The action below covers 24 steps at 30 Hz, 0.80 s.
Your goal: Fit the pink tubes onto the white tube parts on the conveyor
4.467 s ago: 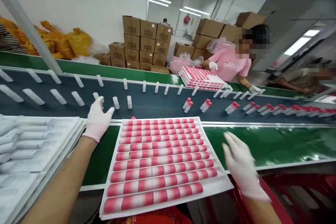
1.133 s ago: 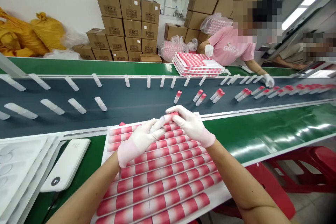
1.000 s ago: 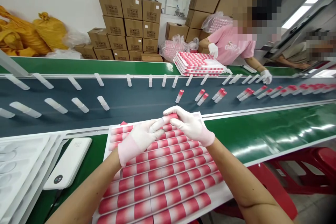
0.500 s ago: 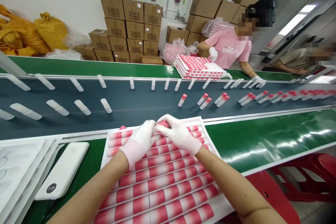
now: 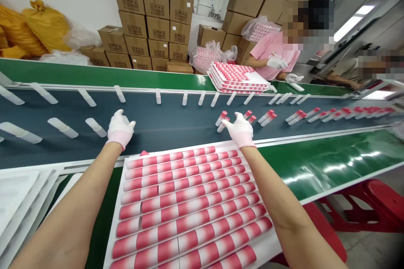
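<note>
Over the belt's left part, my white-gloved left hand [image 5: 120,129] has its thumb and forefinger apart. It covers the spot around a white tube, so any contact there is hidden. My gloved right hand [image 5: 241,129] reaches among red-and-white tubes [image 5: 221,118], thumb spread from the fingers, its tip beside a leaning tube [image 5: 222,125]. Between my forearms lies a white tray [image 5: 117,214] holding rows of red-and-white tubes [image 5: 189,196] laid end to end. White tubes [image 5: 62,127] stand on the dark conveyor belt [image 5: 176,124] near my left hand.
White trays [image 5: 22,201] are stacked at left, partly over a white device [image 5: 71,185]. Across the belt, a person in a pink shirt [image 5: 268,46] works beside stacked filled trays [image 5: 235,77]. Cartons [image 5: 154,29] line the wall; red stools [image 5: 362,206] stand at right.
Both hands have come off the tray and spread apart over the belt, left hand leftward, right hand rightward. A red-topped tube they held over the tray is no longer between them.
</note>
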### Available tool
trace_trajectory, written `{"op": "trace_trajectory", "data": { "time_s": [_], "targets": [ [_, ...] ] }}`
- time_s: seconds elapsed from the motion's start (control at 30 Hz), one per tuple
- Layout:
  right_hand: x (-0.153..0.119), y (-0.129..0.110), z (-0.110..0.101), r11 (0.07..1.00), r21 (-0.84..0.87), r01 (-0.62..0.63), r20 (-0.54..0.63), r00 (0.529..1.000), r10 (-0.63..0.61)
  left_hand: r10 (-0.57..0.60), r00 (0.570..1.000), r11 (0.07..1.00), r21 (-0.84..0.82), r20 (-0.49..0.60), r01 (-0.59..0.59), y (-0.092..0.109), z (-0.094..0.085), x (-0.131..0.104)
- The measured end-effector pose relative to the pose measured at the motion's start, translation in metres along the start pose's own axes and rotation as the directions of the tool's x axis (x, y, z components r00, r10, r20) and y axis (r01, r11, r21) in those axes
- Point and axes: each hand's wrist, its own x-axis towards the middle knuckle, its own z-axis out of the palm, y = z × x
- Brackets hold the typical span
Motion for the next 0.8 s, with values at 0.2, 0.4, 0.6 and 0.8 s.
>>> {"op": "trace_trajectory", "data": {
  "time_s": [0.2,0.4,0.6,0.8],
  "targets": [
    [-0.087,0.007,0.015,0.697,-0.045,0.716,0.257,0.682,-0.685,-0.038,0.994,0.998,-0.045,0.098,0.043,-0.003,0.013,-0.006],
    [-0.096,0.020,0.023,0.739,0.249,0.626,0.123,0.737,-0.665,0.180,0.975,0.960,-0.238,0.130,-0.146,0.022,-0.009,-0.076],
    [-0.094,-0.002,-0.004,0.751,0.570,0.332,0.155,0.855,-0.495,0.254,0.832,0.913,-0.407,0.493,-0.038,0.078,-0.021,-0.169],
    [-0.114,-0.050,-0.035,0.572,0.788,0.229,0.140,0.837,-0.529,0.315,0.762,0.943,-0.276,0.566,-0.185,0.104,-0.024,-0.201]
  ]
}}
